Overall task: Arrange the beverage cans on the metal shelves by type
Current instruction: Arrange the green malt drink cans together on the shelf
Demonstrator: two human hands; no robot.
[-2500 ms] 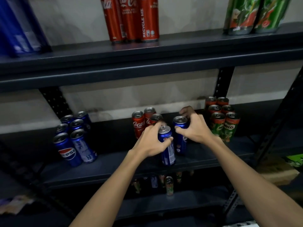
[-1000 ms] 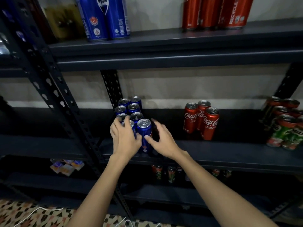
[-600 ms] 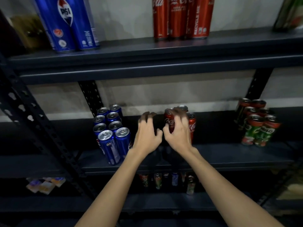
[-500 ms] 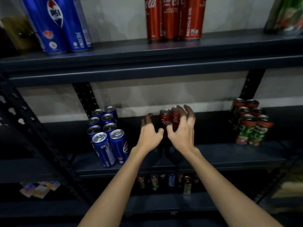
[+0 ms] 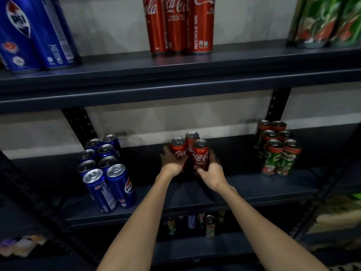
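Three red Coca-Cola cans (image 5: 199, 153) stand bunched in the middle of the dark metal shelf (image 5: 244, 190). My left hand (image 5: 172, 163) cups the left can from its left side. My right hand (image 5: 212, 173) wraps the front right can from the right. Several blue Pepsi cans (image 5: 106, 173) stand in rows on the shelf's left part. Several green Milo cans (image 5: 278, 149) stand in rows on its right part.
The upper shelf (image 5: 175, 75) carries tall blue Pepsi cans (image 5: 33, 36), red Coca-Cola cans (image 5: 179, 24) and green Milo cans (image 5: 328, 22). A lower shelf holds several mixed small cans (image 5: 195, 223). Perforated uprights (image 5: 80, 124) stand behind; a diagonal strut crosses at lower left.
Both hands let go of the Pepsi cans on the left, moved right to the Coca-Cola group and closed around it from both sides. The view swung right and closer.
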